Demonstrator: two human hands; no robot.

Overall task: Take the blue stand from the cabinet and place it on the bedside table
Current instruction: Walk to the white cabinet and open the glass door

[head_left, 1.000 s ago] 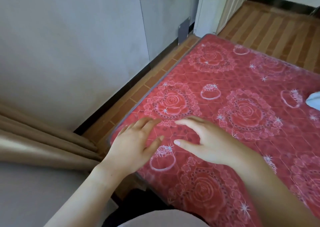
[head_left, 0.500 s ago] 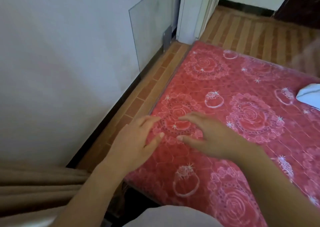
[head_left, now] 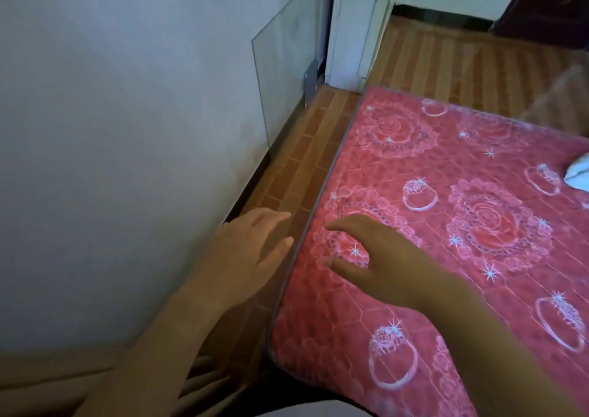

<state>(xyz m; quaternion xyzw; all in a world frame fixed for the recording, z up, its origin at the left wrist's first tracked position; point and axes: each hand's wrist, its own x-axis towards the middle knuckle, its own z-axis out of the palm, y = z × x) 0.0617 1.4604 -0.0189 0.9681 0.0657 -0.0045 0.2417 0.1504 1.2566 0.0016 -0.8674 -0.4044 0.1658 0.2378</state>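
No blue stand, cabinet or bedside table shows in the head view. My left hand (head_left: 245,251) hovers with fingers spread over the strip of brick-patterned floor beside the bed, holding nothing. My right hand (head_left: 379,257) is spread too, above the near left corner of the red flowered mattress (head_left: 462,177), and it is empty as well.
A pale wall (head_left: 127,129) runs along the left. A glass pane (head_left: 287,78) leans against it, with a white door frame (head_left: 353,34) beyond. A narrow floor strip (head_left: 306,161) separates wall and bed. A white cloth (head_left: 578,171) lies at the mattress's right edge.
The view has swung right and forward along the bed. My left hand has shifted off the mattress corner to above the floor strip. Both hands stay spread and empty.
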